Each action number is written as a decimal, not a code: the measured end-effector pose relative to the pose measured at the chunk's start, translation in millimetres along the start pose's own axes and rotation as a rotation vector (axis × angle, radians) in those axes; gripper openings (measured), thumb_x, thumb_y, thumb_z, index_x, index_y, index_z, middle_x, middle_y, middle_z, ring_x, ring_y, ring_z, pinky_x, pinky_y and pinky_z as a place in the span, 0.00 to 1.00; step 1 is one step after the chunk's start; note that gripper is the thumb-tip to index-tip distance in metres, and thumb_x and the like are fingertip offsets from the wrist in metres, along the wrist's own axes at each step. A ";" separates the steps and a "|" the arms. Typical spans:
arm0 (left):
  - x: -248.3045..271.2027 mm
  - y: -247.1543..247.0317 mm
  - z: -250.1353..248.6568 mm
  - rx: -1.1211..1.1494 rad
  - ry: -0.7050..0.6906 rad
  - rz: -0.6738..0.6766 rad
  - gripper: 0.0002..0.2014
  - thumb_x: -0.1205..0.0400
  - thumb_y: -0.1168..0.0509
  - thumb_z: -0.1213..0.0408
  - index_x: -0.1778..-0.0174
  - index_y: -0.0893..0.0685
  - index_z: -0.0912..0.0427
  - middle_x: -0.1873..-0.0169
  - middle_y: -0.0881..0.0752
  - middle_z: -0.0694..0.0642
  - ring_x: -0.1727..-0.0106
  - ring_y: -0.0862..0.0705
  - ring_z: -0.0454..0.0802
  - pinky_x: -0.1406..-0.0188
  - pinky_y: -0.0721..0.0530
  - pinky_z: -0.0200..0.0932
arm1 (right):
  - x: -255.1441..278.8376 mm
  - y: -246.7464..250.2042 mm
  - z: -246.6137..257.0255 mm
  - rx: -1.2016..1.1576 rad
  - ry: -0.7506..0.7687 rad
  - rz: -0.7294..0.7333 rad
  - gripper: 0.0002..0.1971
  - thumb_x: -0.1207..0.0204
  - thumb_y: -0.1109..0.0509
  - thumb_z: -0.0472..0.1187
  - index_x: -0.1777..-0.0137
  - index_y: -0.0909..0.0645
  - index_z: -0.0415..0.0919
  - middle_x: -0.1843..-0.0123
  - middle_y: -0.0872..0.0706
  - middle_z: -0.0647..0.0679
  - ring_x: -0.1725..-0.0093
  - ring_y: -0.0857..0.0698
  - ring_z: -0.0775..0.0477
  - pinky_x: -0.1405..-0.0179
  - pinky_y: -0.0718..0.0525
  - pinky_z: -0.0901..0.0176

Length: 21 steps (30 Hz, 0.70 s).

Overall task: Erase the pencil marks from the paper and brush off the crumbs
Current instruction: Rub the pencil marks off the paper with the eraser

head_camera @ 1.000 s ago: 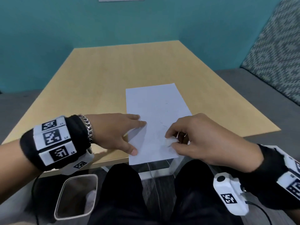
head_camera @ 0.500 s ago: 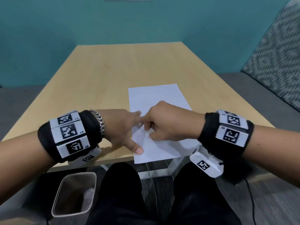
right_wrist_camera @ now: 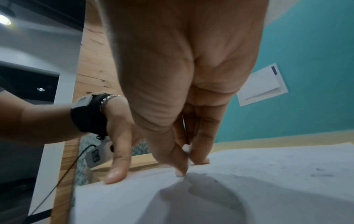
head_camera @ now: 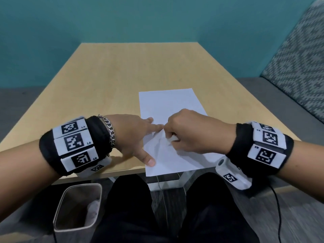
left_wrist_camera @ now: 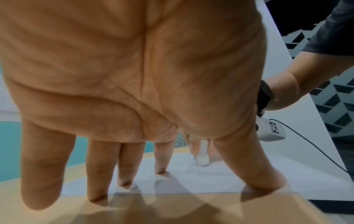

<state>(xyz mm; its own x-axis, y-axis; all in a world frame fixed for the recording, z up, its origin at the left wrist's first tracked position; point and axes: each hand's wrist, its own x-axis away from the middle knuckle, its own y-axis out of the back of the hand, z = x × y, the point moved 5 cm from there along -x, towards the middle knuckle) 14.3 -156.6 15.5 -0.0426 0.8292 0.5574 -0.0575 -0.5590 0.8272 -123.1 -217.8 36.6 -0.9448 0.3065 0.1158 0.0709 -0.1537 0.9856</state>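
Observation:
A white sheet of paper [head_camera: 168, 104] lies on the wooden table [head_camera: 114, 76], its near end hanging over the front edge. My left hand [head_camera: 140, 135] is spread flat, fingers and thumb pressing the sheet's left side down [left_wrist_camera: 159, 160]. My right hand [head_camera: 184, 132] pinches a small white eraser [left_wrist_camera: 202, 159] upright between thumb and fingers, its tip on the paper [right_wrist_camera: 185, 153] beside my left index finger. Faint pencil marks and dark crumbs [right_wrist_camera: 321, 174] dot the sheet to the right in the right wrist view.
A grey waste bin [head_camera: 77, 207] stands on the floor under the table's front left edge. A patterned upholstered seat [head_camera: 298, 58] runs along the right. A teal wall [head_camera: 122, 18] closes the far end. My legs [head_camera: 133, 207] sit below the table's front edge.
My right hand turned over and moved left and up the sheet, bringing the eraser next to my left index finger. The left hand stayed pressed on the paper.

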 end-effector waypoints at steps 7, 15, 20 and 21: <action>2.1 0.7 -0.7 0.021 -0.001 0.002 0.60 0.30 0.30 0.22 0.08 0.56 0.33 0.06 0.58 0.47 0.45 0.21 0.47 0.32 0.22 0.47 | 6.6 -8.0 10.6 0.031 0.033 0.075 0.08 0.22 0.29 0.44 0.45 0.13 0.50 0.50 0.14 0.48 0.51 0.15 0.41 0.53 0.12 0.43; 2.8 1.0 0.1 0.016 0.001 0.010 0.60 0.30 0.30 0.21 0.08 0.55 0.33 0.06 0.57 0.47 0.42 0.19 0.49 0.29 0.20 0.49 | 5.1 -6.7 9.4 0.021 0.038 0.068 0.06 0.24 0.28 0.43 0.48 0.14 0.50 0.52 0.14 0.48 0.53 0.15 0.41 0.54 0.12 0.43; -0.5 0.3 1.1 0.002 0.009 0.004 0.61 0.30 0.31 0.20 0.08 0.59 0.34 0.07 0.58 0.46 0.29 0.18 0.51 0.27 0.23 0.48 | -3.2 1.7 -9.6 0.050 -0.016 0.006 0.05 0.23 0.29 0.43 0.55 0.22 0.54 0.52 0.14 0.50 0.52 0.19 0.45 0.55 0.16 0.50; -0.8 -0.2 1.2 0.003 0.007 0.003 0.61 0.31 0.31 0.20 0.08 0.59 0.33 0.07 0.58 0.45 0.25 0.20 0.51 0.27 0.24 0.48 | -2.7 1.9 -11.3 0.044 -0.018 -0.010 0.05 0.23 0.29 0.43 0.55 0.22 0.54 0.53 0.14 0.51 0.52 0.20 0.47 0.55 0.16 0.50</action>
<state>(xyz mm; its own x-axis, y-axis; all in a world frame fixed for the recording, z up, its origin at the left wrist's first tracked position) 15.5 -157.1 14.9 -0.0496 0.8275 0.5592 -0.0547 -0.5613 0.8258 -124.0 -229.5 36.8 -0.9397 0.3246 0.1076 0.0757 -0.1095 0.9911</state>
